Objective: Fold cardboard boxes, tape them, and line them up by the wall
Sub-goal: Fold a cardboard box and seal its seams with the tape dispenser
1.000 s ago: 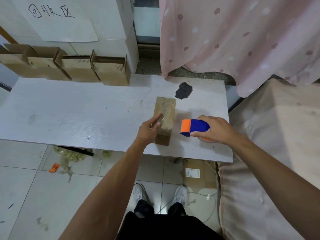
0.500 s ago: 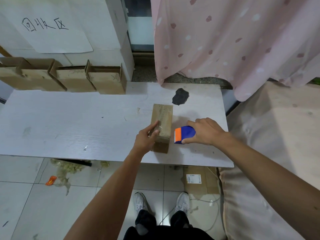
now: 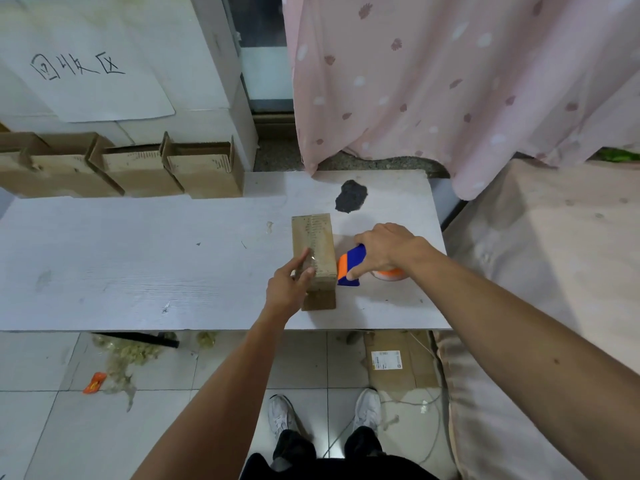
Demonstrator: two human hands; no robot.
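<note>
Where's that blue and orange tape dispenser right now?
In the head view the tape dispenser is at the right end of the white table, gripped by the right hand, beside the cardboard box the left hand touches.

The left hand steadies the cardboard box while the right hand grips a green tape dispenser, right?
Not green: the head view shows the tape dispenser is blue and orange. The left hand does steady the cardboard box while the right hand grips the dispenser.

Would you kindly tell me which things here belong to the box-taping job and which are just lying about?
Job: oblong brown cardboard box; blue-and-orange tape dispenser; folded brown boxes by the wall.
Lying about: orange wrapper, flat labelled cardboard and yellowish scraps on the floor.
</note>
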